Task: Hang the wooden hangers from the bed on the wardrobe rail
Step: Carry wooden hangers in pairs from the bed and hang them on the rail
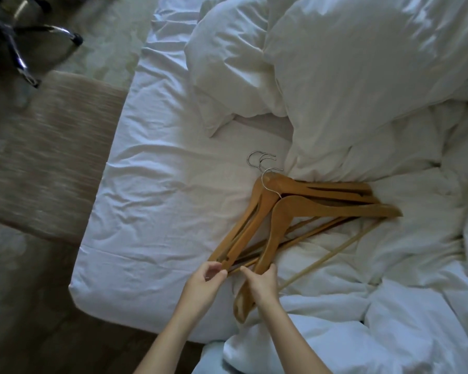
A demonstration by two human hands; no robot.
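A stack of wooden hangers (pixel 287 209) with metal hooks (pixel 261 160) lies on the white sheet of the bed (pixel 152 201), arms spread toward me and to the right. My right hand (pixel 261 283) grips the near arm of the top hanger. My left hand (pixel 204 283) is right beside the near ends of the lower hangers, fingers curled and touching them at the tips; whether it pinches one I cannot tell. The wardrobe rail is out of view.
A rumpled white duvet (pixel 362 90) covers the bed's right and far side. A beige upholstered bench (pixel 46 163) stands left of the bed. An office chair base (pixel 19 44) with castors is on the carpet at the top left.
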